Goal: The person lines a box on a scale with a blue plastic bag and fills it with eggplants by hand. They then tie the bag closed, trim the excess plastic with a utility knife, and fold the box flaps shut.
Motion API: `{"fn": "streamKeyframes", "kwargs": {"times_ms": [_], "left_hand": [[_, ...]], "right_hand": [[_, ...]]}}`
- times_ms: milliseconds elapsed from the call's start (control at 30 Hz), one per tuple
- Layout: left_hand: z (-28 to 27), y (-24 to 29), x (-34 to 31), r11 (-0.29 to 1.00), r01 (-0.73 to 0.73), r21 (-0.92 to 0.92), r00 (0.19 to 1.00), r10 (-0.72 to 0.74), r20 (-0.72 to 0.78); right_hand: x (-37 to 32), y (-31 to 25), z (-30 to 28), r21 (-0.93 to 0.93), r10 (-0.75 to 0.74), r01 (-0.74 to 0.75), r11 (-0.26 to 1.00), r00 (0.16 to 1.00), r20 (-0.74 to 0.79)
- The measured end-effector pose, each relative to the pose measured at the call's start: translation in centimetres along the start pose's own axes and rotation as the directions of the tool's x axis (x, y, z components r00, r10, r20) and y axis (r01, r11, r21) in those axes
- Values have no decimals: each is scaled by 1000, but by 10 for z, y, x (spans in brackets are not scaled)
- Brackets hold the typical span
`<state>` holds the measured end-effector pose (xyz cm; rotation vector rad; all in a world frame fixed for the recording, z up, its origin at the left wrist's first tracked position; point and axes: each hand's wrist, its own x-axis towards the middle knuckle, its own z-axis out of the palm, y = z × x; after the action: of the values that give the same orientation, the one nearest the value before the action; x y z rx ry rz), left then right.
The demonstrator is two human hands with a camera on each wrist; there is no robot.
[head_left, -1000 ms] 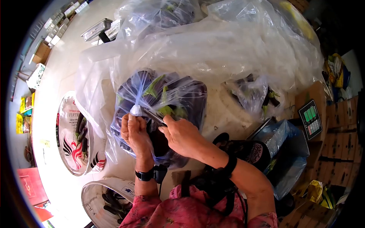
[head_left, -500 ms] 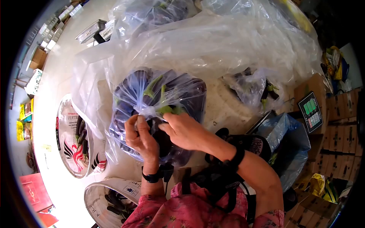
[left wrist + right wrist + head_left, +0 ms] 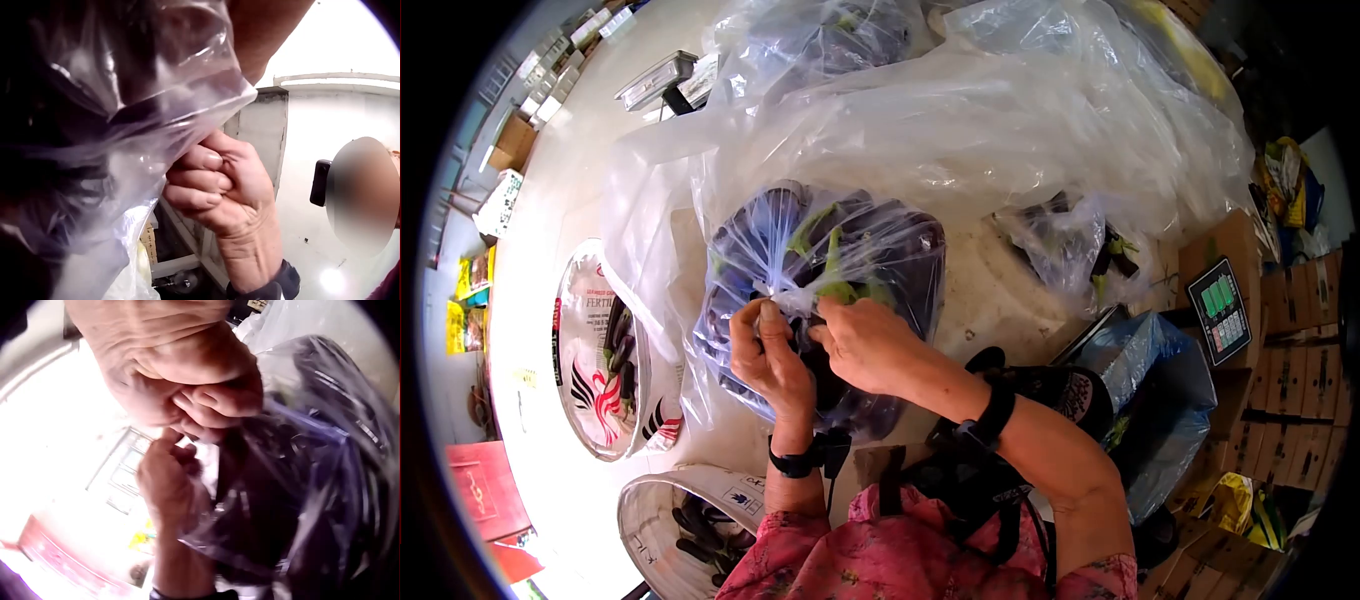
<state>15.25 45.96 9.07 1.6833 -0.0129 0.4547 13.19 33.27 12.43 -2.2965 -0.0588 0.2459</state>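
Note:
A clear plastic bag (image 3: 745,225) full of dark purple eggplants (image 3: 900,235) with green stems lies before the person. Its mouth is gathered into a white bunch (image 3: 788,297) between the two hands. My left hand (image 3: 775,360) pinches this bunch between thumb and fingers from the left. From the right, my right hand (image 3: 865,340) pinches the bunched plastic with curled fingers. The left wrist view shows the right hand (image 3: 231,181) curled at the stretched edge of the bag (image 3: 181,119). In the right wrist view both hands meet closely, their fingertips partly hidden.
Clear plastic sheeting (image 3: 1000,130) spreads behind the bag. A smaller bag of eggplants (image 3: 1065,240) lies to the right, near a scale display (image 3: 1218,308) and a blue-lined crate (image 3: 1165,400). A fertilizer sack (image 3: 585,370) and a white bucket (image 3: 640,520), both holding eggplants, stand left.
The hands drew closer around the bag's gathered mouth, the left moving slightly right and down. A shiny, dark rod-like length that showed between them a second ago is out of sight.

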Motion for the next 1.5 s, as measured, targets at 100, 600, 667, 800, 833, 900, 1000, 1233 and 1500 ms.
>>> {"fn": "streamKeyframes", "kwargs": {"times_ms": [100, 600, 667, 800, 833, 900, 1000, 1233, 1500], "left_hand": [[0, -2, 3, 992, 39, -124, 999, -40, -7], [-2, -3, 4, 986, 87, -141, 996, -88, 0], [-2, -6, 4, 980, 112, -167, 992, -119, -32], [-5, -6, 4, 991, 79, -105, 997, -79, 6], [-4, -7, 4, 988, 78, -132, 997, -78, 6], [-1, -1, 0, 992, 94, -89, 995, -95, -7], [0, 3, -10, 998, -46, 50, 999, 46, 1], [-16, -5, -7, 993, -105, -59, 994, 107, 30], [-83, 0, 10, 962, -245, 116, 846, 154, 510]], "right_hand": [[-24, 16, -8, 170, -101, 111, 979, 993, -67], [-2, 2, -30, -142, -119, 112, 983, 992, -42], [9, -8, -24, -215, -121, 114, 970, 992, -21], [-5, 2, -25, -212, -91, 83, 974, 996, -27], [-14, -2, -35, -192, -7, 13, 981, 1000, 31], [-12, -1, -35, -203, -39, 41, 978, 999, 12], [4, -7, -19, -234, -68, 67, 970, 998, 6], [-10, -7, -57, 158, -60, 85, 984, 985, -159], [26, 29, -21, -216, -333, 268, 939, 864, -379]]}}
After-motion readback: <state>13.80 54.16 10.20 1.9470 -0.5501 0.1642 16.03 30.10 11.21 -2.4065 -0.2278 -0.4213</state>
